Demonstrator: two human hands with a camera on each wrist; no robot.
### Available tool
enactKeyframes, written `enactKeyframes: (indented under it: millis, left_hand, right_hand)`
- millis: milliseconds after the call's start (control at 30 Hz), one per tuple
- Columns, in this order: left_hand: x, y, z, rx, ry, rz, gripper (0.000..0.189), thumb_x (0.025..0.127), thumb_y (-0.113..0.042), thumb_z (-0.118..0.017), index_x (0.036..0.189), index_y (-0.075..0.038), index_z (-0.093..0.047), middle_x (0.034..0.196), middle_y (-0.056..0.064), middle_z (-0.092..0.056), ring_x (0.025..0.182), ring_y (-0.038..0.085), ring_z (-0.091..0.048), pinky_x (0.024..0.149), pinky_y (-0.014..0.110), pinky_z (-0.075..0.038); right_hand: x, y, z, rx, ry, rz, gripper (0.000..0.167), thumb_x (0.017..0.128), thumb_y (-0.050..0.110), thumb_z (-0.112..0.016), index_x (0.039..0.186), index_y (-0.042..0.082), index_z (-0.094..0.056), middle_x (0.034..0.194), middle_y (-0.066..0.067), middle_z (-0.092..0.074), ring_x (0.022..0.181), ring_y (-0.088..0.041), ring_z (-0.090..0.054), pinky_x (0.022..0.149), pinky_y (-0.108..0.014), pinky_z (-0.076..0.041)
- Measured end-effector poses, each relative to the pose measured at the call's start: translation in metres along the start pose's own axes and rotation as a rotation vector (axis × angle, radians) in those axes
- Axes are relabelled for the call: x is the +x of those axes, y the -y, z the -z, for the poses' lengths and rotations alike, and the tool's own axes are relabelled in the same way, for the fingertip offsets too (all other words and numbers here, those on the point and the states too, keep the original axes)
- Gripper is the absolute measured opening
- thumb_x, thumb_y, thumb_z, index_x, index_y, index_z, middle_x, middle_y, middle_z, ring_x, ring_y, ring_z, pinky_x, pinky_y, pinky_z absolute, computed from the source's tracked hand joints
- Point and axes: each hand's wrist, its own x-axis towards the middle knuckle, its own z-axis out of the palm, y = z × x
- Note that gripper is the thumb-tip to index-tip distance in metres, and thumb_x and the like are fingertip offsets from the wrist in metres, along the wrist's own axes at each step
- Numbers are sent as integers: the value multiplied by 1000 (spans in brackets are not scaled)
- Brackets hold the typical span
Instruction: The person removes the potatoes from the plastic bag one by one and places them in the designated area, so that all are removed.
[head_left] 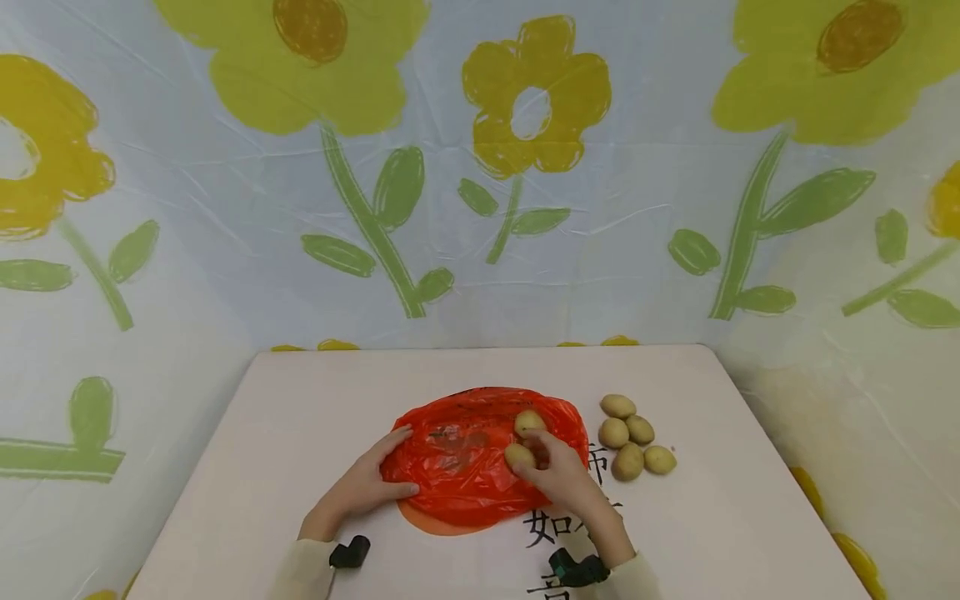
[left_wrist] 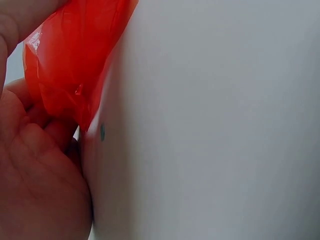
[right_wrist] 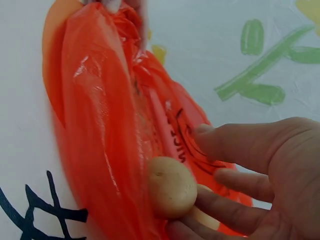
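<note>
The left side of the worktop [head_left: 285, 417] is pale and extends back to a flower-printed backdrop [head_left: 600, 250]. A light sleeve [head_left: 300, 575] and a black wrist device [head_left: 349, 552] lead to the left of the two hands. The left hand [head_left: 363, 481] holds the left edge of the red plastic bag [head_left: 465, 454]: the thumb is on the near side, the fingers are curled against the bag, and the spacing between thumb and index finger is wide.

The bag is located at the middle of the worktop, with its film spread and its rim raised. Beneath its near edge, an orange piece [head_left: 435, 522] with a rounded outline is partly exposed. Two potatoes lie within the right part of the bag: the far potato [head_left: 529, 420] and the near potato [head_left: 517, 456].

The right hand [head_left: 567, 477] is positioned at these two potatoes. The right wrist view shows its thumb apart from them and its fingers extended, spacing wide; firm contact with either potato cannot be confirmed. A second black device [head_left: 577, 568] is fitted at the right wrist, beside black characters [head_left: 551, 527] on the worktop.

To the right of the bag, a group of five loose potatoes [head_left: 628, 462] rests on the worktop, closely grouped.
</note>
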Motion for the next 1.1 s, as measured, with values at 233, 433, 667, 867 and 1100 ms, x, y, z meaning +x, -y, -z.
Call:
enactKeyframes:
  millis: [233, 433, 667, 867, 1100]
  left_hand:
    - [2, -2, 0, -3, 23, 17, 96, 80, -40, -86, 160, -25, -37, 168, 4, -33, 154, 40, -29, 118, 66, -34]
    - [1, -1, 0, 14, 17, 6, 95, 81, -41, -86, 161, -24, -37, 168, 5, -33, 154, 41, -28, 118, 66, -33]
    - [1, 0, 0, 14, 18, 16, 96, 80, -42, -86, 160, -26, -37, 168, 3, -33, 155, 39, -28, 119, 65, -34]
    - [1, -2, 0, 6, 25, 23, 96, 80, -40, -86, 161, -27, -36, 168, 3, -32, 155, 40, -27, 119, 66, -32]
    - [-1, -1, 0, 17, 14, 16, 96, 80, -41, -86, 161, -26, -37, 168, 4, -33, 154, 41, -29, 117, 66, -36]
  right_hand:
    - [2, -2, -9, -73, 108, 40, 43, 93, 17, -76, 133, 7, -63, 125, -8, -68, 105, -24, -61, 93, -47, -59]
    - [2, -5, -17, -66, 109, 62, 40, 90, 16, -79, 127, 7, -66, 118, -6, -69, 100, -22, -60, 90, -44, -58]
    - [1, -6, -18, -28, 129, 51, 44, 90, 19, -80, 130, 8, -65, 122, -6, -69, 103, -22, -61, 93, -45, -59]
    - [0, -6, -21, -28, 145, 49, 44, 90, 21, -79, 129, 7, -65, 121, -6, -69, 102, -22, -61, 91, -45, -58]
    - [-2, -4, -26, -55, 157, 34, 47, 91, 20, -79, 134, 7, -65, 126, -7, -69, 104, -22, -62, 94, -48, -59]
